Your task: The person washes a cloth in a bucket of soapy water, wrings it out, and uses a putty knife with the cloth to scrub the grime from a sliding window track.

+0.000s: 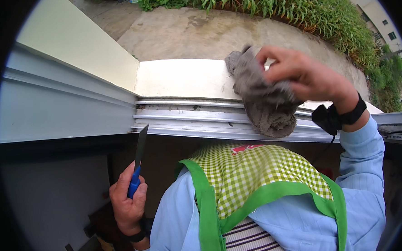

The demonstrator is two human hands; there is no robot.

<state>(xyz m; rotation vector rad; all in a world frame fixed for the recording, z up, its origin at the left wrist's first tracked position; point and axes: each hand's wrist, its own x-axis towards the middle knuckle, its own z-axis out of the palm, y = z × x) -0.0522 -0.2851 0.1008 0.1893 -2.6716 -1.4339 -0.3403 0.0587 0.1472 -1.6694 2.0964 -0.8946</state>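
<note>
My left hand [128, 199] is closed around the blue handle of a putty knife [141, 147]. Its metal blade points up and its tip is near the inner edge of the window track, at the left end. Over the sill, my right hand [298, 70] grips a bunched grey cloth [265, 88], which hangs down across the metal window track [191, 118]. Dark bits of dirt lie in the grooves of the track. The cloth hides part of the track and of the white outer sill [180, 79].
A window frame [67, 98] rises on the left. Outside lie a concrete path [178, 33] and a band of green plants [295, 7]. A black device with a cable [326, 119] is strapped at my right wrist. My checked apron [258, 172] is close to the sill.
</note>
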